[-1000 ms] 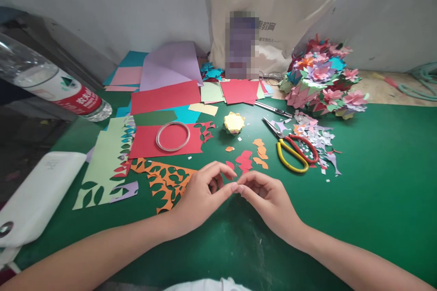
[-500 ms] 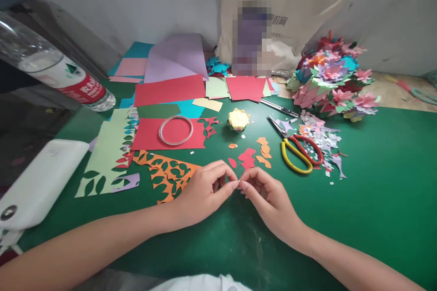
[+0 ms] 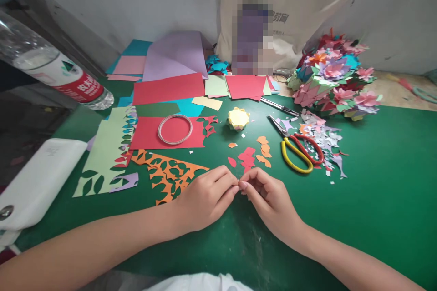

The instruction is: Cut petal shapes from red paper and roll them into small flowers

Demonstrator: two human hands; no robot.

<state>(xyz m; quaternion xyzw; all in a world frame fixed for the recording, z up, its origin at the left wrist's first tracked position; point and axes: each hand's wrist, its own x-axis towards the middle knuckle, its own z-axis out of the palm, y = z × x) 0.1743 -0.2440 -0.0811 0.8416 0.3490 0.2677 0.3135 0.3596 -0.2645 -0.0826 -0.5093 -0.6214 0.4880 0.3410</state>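
Green desk (image 3: 375, 182) beneath two bare hands, described from the fingers outward. The left hand (image 3: 206, 195) and right hand (image 3: 268, 195) meet at their tips, inward of the near edge; the fingers (image 3: 223, 179) are drawn narrow, and whether they pinch a small piece cannot be told. Just beyond them lie red petal-shaped pieces (image 3: 248, 156), with orange petal-shaped pieces (image 3: 265, 150) beside these. An orange cut-out sheet (image 3: 191, 167) is partly hidden by the left hand. Farther toward the back edge stands a yellow paper ball (image 3: 238, 118). Scissors (image 3: 287, 137) lie to its right, near heaped paper scraps (image 3: 317, 132). To its left, a thin ring (image 3: 175, 142) rests on a red sheet (image 3: 146, 134). Folded paper flowers (image 3: 336, 72) cluster at the back edge; a white device (image 3: 44, 182) occupies the left edge.
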